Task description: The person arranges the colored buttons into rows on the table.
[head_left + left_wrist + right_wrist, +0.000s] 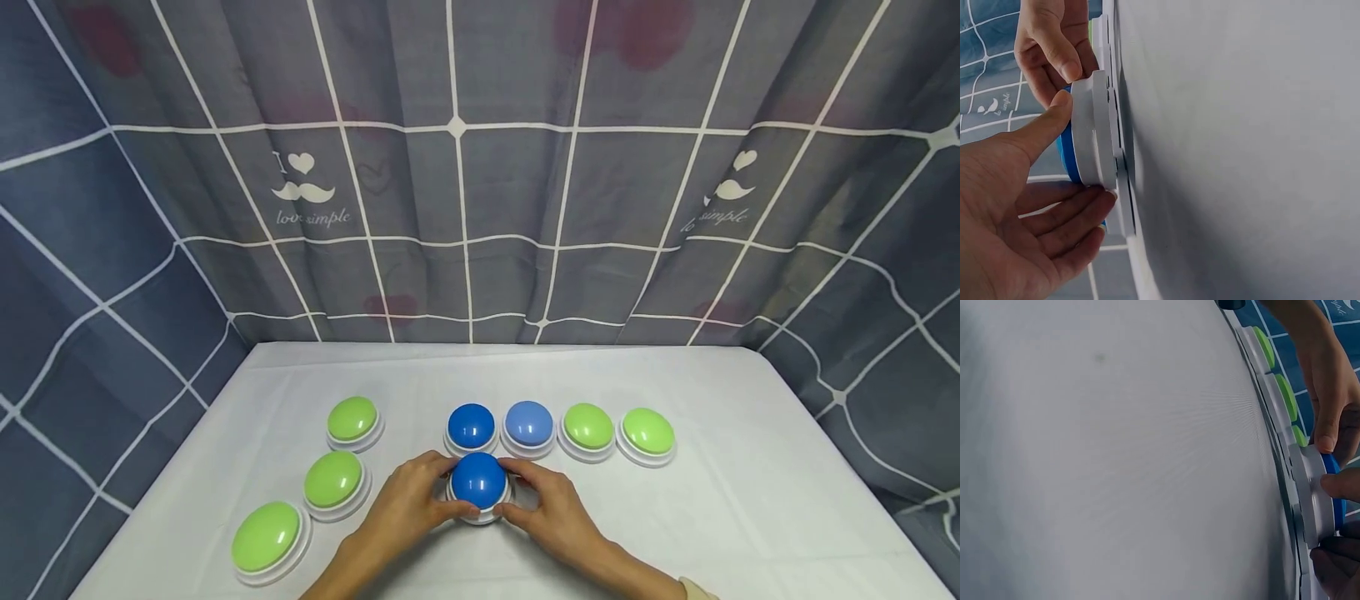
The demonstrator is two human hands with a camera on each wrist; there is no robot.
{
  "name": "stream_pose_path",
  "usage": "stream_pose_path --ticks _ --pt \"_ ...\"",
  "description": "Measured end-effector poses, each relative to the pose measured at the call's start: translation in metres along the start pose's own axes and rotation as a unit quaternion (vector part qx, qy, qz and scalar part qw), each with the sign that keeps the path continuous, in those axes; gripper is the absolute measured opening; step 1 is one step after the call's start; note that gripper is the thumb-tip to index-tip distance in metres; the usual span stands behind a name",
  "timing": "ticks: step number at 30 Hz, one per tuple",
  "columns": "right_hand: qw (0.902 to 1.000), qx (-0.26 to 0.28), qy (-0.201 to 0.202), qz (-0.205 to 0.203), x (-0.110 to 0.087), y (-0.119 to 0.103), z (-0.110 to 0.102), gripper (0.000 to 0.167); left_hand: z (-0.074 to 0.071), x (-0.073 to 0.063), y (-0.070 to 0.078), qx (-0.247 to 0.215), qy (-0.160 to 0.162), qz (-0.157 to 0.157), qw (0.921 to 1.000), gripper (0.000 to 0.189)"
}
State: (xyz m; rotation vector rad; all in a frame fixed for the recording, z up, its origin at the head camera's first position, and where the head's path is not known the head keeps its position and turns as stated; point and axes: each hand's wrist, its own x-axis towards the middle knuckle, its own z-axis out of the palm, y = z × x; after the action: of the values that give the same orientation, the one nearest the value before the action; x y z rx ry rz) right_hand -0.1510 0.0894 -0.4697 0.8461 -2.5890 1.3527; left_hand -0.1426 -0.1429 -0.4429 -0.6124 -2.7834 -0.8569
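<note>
A dark blue push button with a white base is held between my two hands at the front middle of the table. My left hand grips its left side, thumb at the front and fingers round the back. From the right, my right hand grips it in the same way. The left wrist view shows the white base on edge, close to the white tabletop, with both thumbs on its near side. Directly behind it stands another dark blue button, overlapped by the held one in the head view.
To the right of that rear button, a lighter blue button and two green buttons continue the row. Three green buttons form a slanting line at the left. A grey checked curtain surrounds the white table.
</note>
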Motion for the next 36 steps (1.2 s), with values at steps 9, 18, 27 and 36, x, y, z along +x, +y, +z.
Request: stream_pose_path --ticks 9,18,27,36 --pt "0.9997 -0.017 -0.008 -0.014 0.003 0.003 -0.001 0.051 0.002 0.002 0.0 0.011 -0.005 0.005 0.9999 0.06" --pt "0.9997 -0.022 -0.009 -0.01 0.004 0.006 -0.001 0.051 0.003 0.002 -0.001 0.015 -0.023 -0.009 0.9996 0.061" --pt "0.9997 -0.02 -0.018 0.002 0.002 0.004 -0.002 0.054 0.001 -0.002 -0.002 -0.018 -0.045 -0.017 0.9987 0.064" --pt "0.9981 0.032 -0.025 -0.047 0.013 -0.022 0.004 0.058 -0.016 -0.018 -0.002 -0.02 -0.02 -0.067 0.9974 0.065"
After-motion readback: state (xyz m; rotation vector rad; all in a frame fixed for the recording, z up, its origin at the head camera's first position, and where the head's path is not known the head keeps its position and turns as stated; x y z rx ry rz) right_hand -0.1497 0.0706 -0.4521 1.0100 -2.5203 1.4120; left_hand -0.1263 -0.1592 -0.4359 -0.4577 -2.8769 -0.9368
